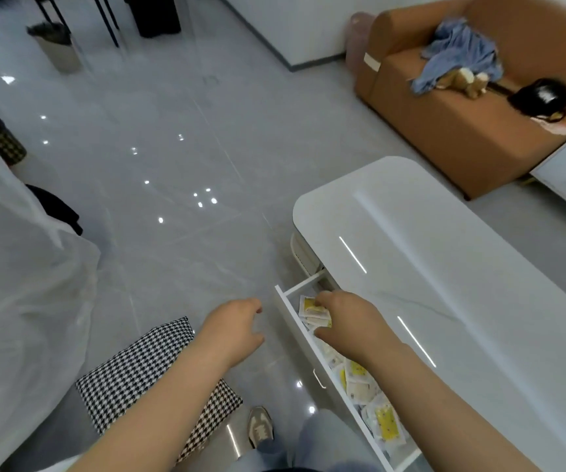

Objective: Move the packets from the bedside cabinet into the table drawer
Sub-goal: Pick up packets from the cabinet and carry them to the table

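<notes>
A white table (445, 267) stands at the right with its drawer (295, 321) pulled out. Several white and yellow packets (360, 379) lie along the inside of the drawer. My right hand (349, 321) reaches down into the far end of the drawer, its fingers closed on a small stack of packets (312, 311). Left of the drawer front, my left hand (237, 328) hovers over the floor with loosely curled fingers and holds nothing. The bedside cabinet is not in view.
A houndstooth cushion (145, 373) lies near my left forearm. White plastic sheeting (19, 284) covers something at the left. An orange sofa (462, 114) with clothes stands at the back right. My shoe (259, 427) rests on the glossy grey floor.
</notes>
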Demonstrator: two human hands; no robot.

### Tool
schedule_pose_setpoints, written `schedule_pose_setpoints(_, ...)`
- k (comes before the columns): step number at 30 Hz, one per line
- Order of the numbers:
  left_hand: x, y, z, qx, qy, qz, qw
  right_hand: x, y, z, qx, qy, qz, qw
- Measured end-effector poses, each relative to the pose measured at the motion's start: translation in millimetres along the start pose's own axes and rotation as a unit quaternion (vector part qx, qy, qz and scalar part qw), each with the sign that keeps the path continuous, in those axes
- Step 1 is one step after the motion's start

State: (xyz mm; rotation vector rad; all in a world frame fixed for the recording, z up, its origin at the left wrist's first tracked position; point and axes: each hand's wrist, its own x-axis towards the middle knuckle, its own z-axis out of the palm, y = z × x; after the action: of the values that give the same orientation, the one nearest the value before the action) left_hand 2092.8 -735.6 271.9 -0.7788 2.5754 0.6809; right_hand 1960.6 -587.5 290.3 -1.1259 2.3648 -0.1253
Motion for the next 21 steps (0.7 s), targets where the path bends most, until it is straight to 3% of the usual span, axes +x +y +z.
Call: schedule_pose_setpoints(21,185,-46,-184,-0.027,0.067,-0.032,0.997,238,-42,-141,-0.013,0.027,-0.043,0.999)
